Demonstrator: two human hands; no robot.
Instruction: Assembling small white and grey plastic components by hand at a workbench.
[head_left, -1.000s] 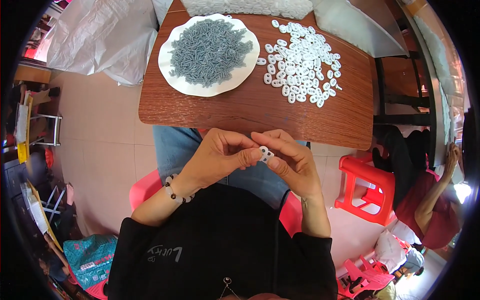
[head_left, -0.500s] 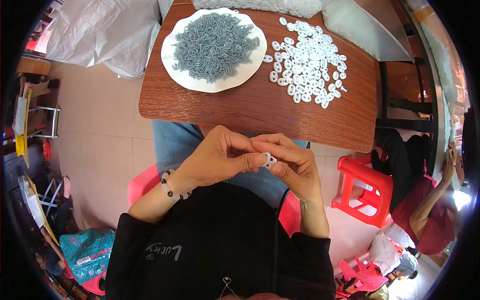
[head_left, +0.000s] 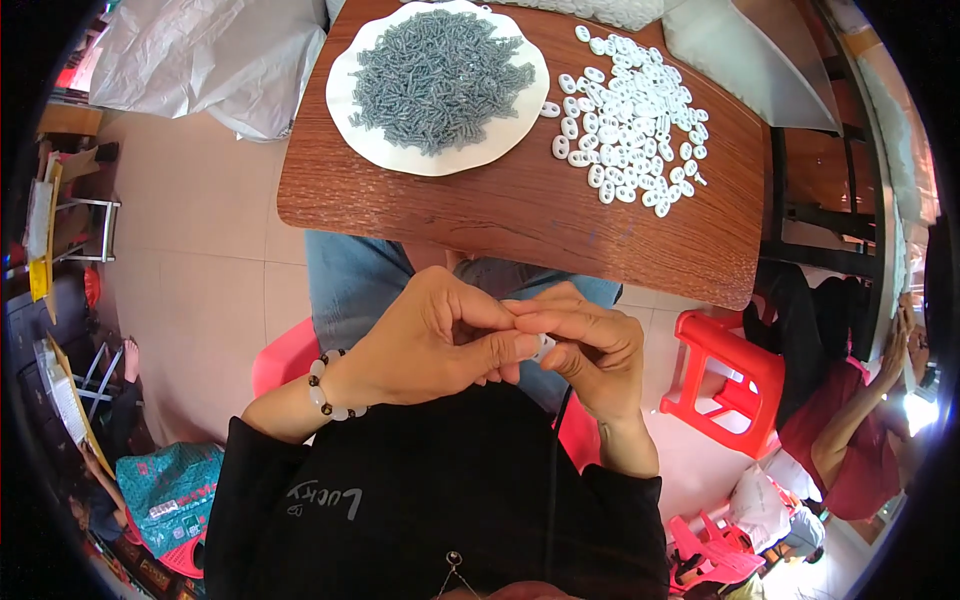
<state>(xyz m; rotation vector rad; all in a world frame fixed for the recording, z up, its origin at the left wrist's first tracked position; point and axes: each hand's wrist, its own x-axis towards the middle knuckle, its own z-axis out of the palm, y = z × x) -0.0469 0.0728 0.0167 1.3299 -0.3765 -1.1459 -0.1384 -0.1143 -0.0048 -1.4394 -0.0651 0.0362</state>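
My left hand [head_left: 430, 340] and my right hand [head_left: 590, 350] meet over my lap, below the near edge of the brown wooden table [head_left: 500, 215]. Both pinch one small white plastic piece [head_left: 543, 347], mostly hidden by my fingertips. A bead bracelet circles my left wrist. On the table, a white plate [head_left: 365, 140] carries a heap of small grey metal parts [head_left: 435, 75]. To its right lies a loose pile of several white plastic pieces [head_left: 630, 130].
A red plastic stool [head_left: 725, 385] stands on the tiled floor at my right. Another person in a red top [head_left: 850, 440] sits at the far right. A clear plastic bag [head_left: 200, 60] lies left of the table, with clutter along the left wall.
My hands have dropped slightly lower and closer to my body, and my fingers now cover more of the white piece. The view has tilted, showing the table nearer the top edge.
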